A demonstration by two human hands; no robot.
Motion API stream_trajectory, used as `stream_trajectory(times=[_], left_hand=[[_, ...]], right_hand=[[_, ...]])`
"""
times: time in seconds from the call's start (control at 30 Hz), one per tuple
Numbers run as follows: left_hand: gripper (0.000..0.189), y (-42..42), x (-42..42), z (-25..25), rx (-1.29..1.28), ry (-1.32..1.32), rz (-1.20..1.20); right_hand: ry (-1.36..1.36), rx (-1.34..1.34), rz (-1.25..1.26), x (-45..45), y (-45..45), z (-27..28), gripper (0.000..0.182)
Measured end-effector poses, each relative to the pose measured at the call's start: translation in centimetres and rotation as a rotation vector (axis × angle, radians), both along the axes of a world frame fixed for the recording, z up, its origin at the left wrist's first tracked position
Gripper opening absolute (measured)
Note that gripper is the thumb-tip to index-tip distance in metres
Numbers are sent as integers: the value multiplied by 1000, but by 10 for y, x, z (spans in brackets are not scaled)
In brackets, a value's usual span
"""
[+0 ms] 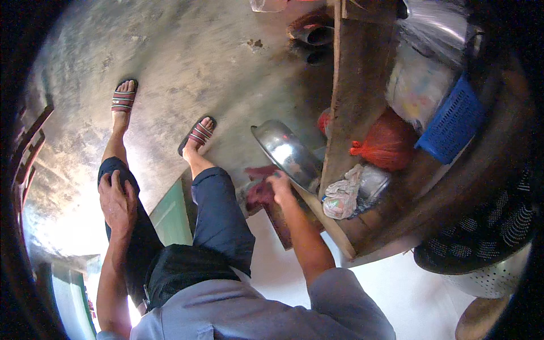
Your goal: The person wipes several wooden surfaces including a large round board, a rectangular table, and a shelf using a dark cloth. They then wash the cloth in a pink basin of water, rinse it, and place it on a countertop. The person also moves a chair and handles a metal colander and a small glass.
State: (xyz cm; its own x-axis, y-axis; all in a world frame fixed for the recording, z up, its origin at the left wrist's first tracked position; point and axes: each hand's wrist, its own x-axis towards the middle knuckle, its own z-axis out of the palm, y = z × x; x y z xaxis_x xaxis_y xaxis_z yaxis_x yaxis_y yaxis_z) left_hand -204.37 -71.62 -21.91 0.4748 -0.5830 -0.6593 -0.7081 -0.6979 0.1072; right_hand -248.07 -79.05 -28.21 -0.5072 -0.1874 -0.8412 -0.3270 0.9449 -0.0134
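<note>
My left hand point(118, 204) rests on my left knee, over the dark trouser leg, its fingers bent a little apart and nothing seen in it. My right hand point(280, 186) reaches down at the near rim of a shiny metal basin point(289, 148), which stands tilted on its side by a wooden shelf. Beside the fingers lies a dark red cloth or bag point(260, 193); whether the fingers hold it or the basin's rim is not clear. Under my right forearm there is a brown, board-like thing point(278, 227).
The wooden shelf point(333, 106) carries a knotted red plastic bag point(384, 142), a crumpled whitish bag point(341, 199) and a blue plastic basket point(452, 121). Dark round vessels point(319, 36) stand on the concrete floor point(182, 55). A green door or panel point(174, 212) is behind my legs.
</note>
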Motion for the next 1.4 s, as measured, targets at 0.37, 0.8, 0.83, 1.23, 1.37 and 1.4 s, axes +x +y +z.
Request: stream_trajectory(times=[0.37, 0.8, 0.83, 1.23, 1.37, 1.4], left_hand=[[33, 5, 7, 2, -7, 1, -13], [33, 10, 7, 4, -13, 6, -9], [33, 10, 6, -1, -15, 25, -5], [34, 3, 0, 0, -30, -23, -29], [34, 0, -3, 2, 28, -46, -31], [33, 3, -3, 1, 35, -35, -5]], right_hand=[[-245, -186, -698, 0, -52, -13, 25], [-371, -550, -459, -14, -58, 20, 33], [-413, -688, -410, -20, -66, 33, 38], [691, -326, -238, -180, -89, 47, 51], [754, -457, -154, -157, -138, 31, 48], [759, -519, -68, -146, -148, 33, 47]])
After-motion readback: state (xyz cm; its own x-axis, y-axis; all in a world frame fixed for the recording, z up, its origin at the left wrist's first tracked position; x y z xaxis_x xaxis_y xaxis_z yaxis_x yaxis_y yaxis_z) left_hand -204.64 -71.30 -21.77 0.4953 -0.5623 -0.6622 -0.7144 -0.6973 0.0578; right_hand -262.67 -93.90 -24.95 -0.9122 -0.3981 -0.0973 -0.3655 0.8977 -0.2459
